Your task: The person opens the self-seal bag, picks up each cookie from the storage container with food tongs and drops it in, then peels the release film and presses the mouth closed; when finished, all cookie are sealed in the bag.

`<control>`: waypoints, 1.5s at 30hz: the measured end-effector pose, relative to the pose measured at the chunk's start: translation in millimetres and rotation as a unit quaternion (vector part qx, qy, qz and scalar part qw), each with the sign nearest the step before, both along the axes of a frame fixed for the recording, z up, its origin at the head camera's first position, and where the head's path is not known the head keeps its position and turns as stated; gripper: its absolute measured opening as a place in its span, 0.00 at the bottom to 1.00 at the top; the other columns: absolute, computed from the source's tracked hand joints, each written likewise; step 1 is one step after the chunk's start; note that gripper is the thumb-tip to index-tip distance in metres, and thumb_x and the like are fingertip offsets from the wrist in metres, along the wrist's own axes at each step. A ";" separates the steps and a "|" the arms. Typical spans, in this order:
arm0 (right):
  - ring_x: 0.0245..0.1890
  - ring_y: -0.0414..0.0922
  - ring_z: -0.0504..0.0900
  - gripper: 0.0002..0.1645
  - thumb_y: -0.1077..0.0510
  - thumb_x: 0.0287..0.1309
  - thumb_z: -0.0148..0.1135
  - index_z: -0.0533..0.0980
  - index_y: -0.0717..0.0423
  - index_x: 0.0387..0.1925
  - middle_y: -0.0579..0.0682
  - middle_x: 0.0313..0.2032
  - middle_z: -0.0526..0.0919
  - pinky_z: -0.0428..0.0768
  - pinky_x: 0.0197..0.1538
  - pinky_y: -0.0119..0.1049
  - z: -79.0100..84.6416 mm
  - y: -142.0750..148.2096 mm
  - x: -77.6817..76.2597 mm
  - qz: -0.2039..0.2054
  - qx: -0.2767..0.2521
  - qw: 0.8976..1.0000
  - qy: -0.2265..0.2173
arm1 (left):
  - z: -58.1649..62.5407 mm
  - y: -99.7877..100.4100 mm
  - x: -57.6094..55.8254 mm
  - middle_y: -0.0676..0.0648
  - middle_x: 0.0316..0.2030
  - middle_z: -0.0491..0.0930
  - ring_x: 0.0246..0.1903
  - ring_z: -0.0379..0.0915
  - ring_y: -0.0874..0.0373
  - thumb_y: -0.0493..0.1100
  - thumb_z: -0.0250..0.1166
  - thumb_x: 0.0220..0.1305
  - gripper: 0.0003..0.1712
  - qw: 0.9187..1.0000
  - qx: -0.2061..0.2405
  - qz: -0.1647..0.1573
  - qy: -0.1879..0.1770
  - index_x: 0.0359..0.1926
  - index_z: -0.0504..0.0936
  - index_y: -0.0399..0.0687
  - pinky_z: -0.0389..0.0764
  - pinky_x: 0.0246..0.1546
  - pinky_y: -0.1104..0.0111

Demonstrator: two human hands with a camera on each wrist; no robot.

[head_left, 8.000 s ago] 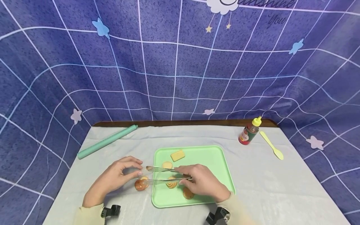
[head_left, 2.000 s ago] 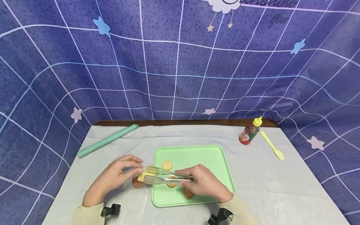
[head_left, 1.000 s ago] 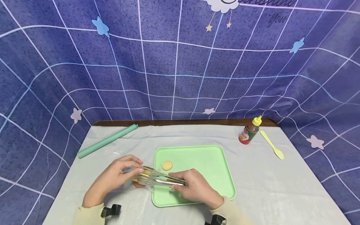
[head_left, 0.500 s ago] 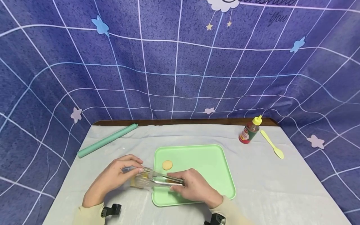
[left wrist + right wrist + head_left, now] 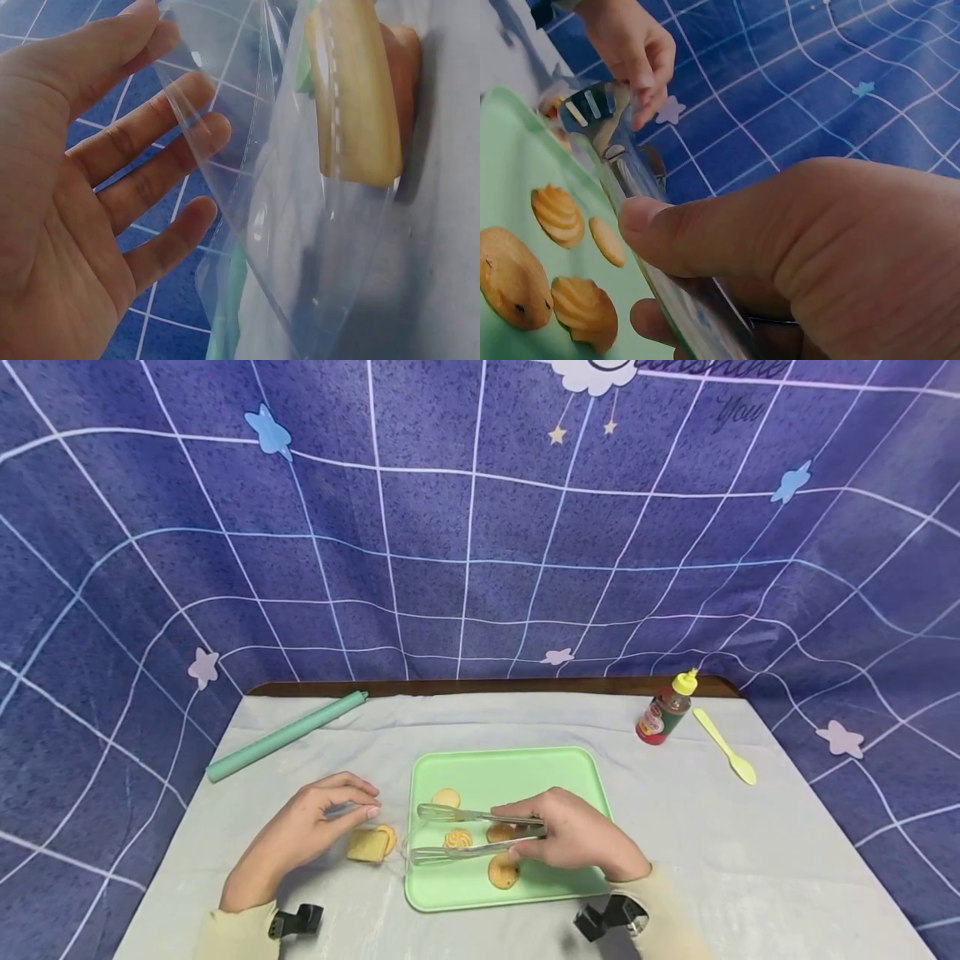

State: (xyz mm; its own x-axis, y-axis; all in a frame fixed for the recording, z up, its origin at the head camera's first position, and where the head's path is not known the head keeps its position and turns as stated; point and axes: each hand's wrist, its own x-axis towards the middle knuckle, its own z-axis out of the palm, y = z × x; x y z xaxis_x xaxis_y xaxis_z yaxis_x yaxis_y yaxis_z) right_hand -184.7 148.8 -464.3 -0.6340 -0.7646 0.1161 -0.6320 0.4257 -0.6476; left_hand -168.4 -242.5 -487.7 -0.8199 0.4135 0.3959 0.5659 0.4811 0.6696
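My left hand (image 5: 322,827) pinches the rim of a clear plastic bag (image 5: 259,217) between thumb and index finger, its other fingers spread behind the film. Inside the bag, a rectangular biscuit (image 5: 356,97) lies against rounder cookies, partly hidden behind it. Held in my right hand (image 5: 577,835), metal tongs (image 5: 450,854) point left over the green tray (image 5: 540,777), their arms apart with nothing gripped. Below them on the tray are a swirl cookie (image 5: 457,838), a chip-dotted round cookie (image 5: 503,872), a pale round cookie (image 5: 447,797) and a browner cookie (image 5: 498,832).
A rolled green mat or tube (image 5: 285,737) lies at the back left of the table. At the back right stand a red sauce bottle (image 5: 663,714) with a yellow cap and, beside it, a yellow spoon (image 5: 725,747). A blue gridded curtain (image 5: 480,560) hangs behind the table.
The rectangular biscuit went from the tray into the bag with the tongs. Since half a second ago the tongs have spread and drawn back right over the tray. The left hand stays put.
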 end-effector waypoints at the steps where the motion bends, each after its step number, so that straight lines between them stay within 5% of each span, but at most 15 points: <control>1: 0.26 0.37 0.76 0.29 0.58 0.55 0.78 0.82 0.52 0.60 0.41 0.52 0.85 0.72 0.30 0.25 0.3 1.3 -0.5 0.004 0.002 1.000 -0.001 | -0.5 -0.4 0.2 0.55 0.44 0.83 0.46 0.79 0.59 0.40 0.72 0.65 0.10 1.000 0.000 0.002 -0.003 0.40 0.89 0.64 0.75 0.50 0.76; 9: 0.15 0.29 0.60 0.29 0.54 0.58 0.76 0.81 0.51 0.61 0.40 0.43 0.88 0.62 0.21 0.26 -5.6 -2.6 -0.8 -0.032 0.033 0.999 0.011 | 0.0 0.2 1.9 0.58 0.41 0.83 0.44 0.80 0.60 0.37 0.73 0.64 0.10 1.000 0.012 -0.004 -0.006 0.39 0.89 0.62 0.77 0.47 0.73; 15: 0.12 0.28 0.57 0.30 0.53 0.59 0.75 0.79 0.53 0.63 0.42 0.41 0.88 0.62 0.20 0.28 -5.4 -2.1 0.2 -0.059 0.037 0.997 0.024 | 4.5 3.8 1.9 0.59 0.36 0.83 0.36 0.78 0.63 0.35 0.72 0.64 0.12 0.999 0.029 -0.024 0.002 0.39 0.88 0.62 0.78 0.37 0.71; 21: 0.17 0.31 0.64 0.31 0.53 0.58 0.76 0.80 0.50 0.63 0.42 0.47 0.87 0.71 0.26 0.28 1.1 11.1 -4.0 -0.038 0.041 0.998 0.018 | 5.9 3.2 0.9 0.59 0.36 0.83 0.34 0.77 0.63 0.38 0.71 0.66 0.11 1.000 0.017 0.004 -0.001 0.39 0.88 0.64 0.78 0.36 0.70; 26: 0.34 0.37 0.84 0.31 0.59 0.54 0.78 0.81 0.50 0.61 0.44 0.54 0.85 0.82 0.38 0.34 5.2 25.9 -7.2 -0.009 0.022 1.000 0.003 | 5.1 1.8 1.4 0.61 0.37 0.82 0.36 0.78 0.63 0.40 0.70 0.67 0.09 1.000 0.007 0.016 -0.017 0.38 0.88 0.65 0.80 0.38 0.66; 30: 0.42 0.41 0.87 0.31 0.60 0.53 0.78 0.82 0.51 0.60 0.47 0.52 0.86 0.84 0.39 0.37 4.2 31.0 -9.2 -0.005 0.024 1.000 -0.005 | 3.1 1.2 1.5 0.62 0.37 0.82 0.36 0.79 0.64 0.41 0.70 0.67 0.09 1.000 0.001 0.020 -0.019 0.38 0.88 0.66 0.81 0.39 0.63; 38: 0.35 0.36 0.85 0.30 0.57 0.52 0.79 0.83 0.48 0.58 0.45 0.47 0.88 0.79 0.31 0.32 4.3 33.6 -8.9 -0.039 0.076 0.996 0.004 | -0.9 -1.4 1.4 0.63 0.37 0.82 0.37 0.79 0.64 0.42 0.70 0.67 0.09 0.999 -0.004 0.020 -0.028 0.38 0.87 0.67 0.81 0.40 0.62; 45: 0.19 0.30 0.67 0.30 0.54 0.49 0.81 0.84 0.47 0.57 0.43 0.49 0.87 0.72 0.25 0.31 6.9 45.0 -12.1 -0.079 0.095 0.992 0.029 | -0.2 -2.1 0.7 0.63 0.37 0.82 0.37 0.79 0.64 0.43 0.71 0.67 0.08 0.999 -0.010 0.021 -0.028 0.38 0.87 0.67 0.82 0.40 0.59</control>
